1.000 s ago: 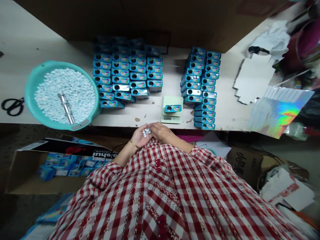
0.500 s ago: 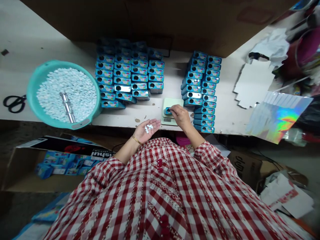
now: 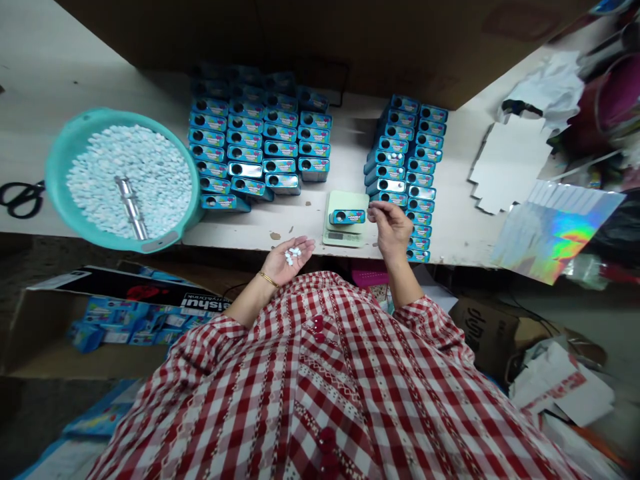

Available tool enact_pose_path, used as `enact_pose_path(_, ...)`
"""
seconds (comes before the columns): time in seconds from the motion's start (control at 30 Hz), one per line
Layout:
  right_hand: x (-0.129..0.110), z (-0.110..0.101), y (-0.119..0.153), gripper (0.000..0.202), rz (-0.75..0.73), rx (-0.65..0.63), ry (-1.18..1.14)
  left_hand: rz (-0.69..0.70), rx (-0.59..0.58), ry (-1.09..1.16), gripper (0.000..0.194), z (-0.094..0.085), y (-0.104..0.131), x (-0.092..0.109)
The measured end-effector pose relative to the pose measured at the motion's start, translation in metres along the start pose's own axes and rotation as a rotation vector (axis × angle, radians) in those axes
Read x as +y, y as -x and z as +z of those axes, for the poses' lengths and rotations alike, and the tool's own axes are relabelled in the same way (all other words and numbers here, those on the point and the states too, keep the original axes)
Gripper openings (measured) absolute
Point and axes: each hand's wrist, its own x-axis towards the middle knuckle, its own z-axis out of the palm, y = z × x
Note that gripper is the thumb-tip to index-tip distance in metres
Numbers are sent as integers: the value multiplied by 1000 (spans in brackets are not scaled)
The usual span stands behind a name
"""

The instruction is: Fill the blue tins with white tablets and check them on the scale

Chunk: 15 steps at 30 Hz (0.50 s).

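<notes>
My left hand [image 3: 287, 259] is palm up near the table's front edge, fingers stretched out. It carries several small white candies [image 3: 293, 255] on its palm. On a pale green kitchen scale [image 3: 347, 235] stands a blue tin [image 3: 349, 217] with a dark round hole in its top. Just right of the tin, my right hand [image 3: 393, 228] is raised with thumb and fingertips pinched together; whether a candy is between them is too small to see. It appears apart from the tin and partly covers the rows of blue tins [image 3: 420, 180] behind it.
At the left sits a turquoise basin [image 3: 187, 213] of white candies with a metal tube [image 3: 131, 208] on top, beside black scissors [image 3: 21, 199]. More blue tins [image 3: 245, 170] stand in rows behind. A large cardboard box [image 3: 300, 40] borders the back; an open carton [image 3: 50, 340] is below left.
My right hand has moved right, off the tin on the scale, uncovering its top. My left hand stays palm up with the candies, and the whole view has shifted slightly.
</notes>
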Motion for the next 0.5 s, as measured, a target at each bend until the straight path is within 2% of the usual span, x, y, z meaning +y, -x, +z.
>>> enact_pose_path(0.1,-11,1,14,22,-27,-22,63,-3,52,-4,25,-5,1,-1)
enact_pose_path(0.13,-16,5,21,21,-51,-94,86,-12,58,-13,24,-6,1,-2)
enact_pose_path(0.23,-27,20,39,22,-172,-446,151,-50,32,-49,27,-5,1,-7)
enact_pose_path(0.27,-27,23,40,23,-213,-515,185,-60,21,-58,28,-4,1,-8)
enact_pose_path(0.3,-24,23,38,26,-244,-525,238,-67,14,-63,28,-5,2,-8)
enact_pose_path(0.4,-4,11,17,40,-263,-367,480,-53,16,-56,28,-11,3,-5)
enact_pose_path(0.5,21,-5,-8,53,-255,-402,671,-5,33,-25,27,-26,6,4)
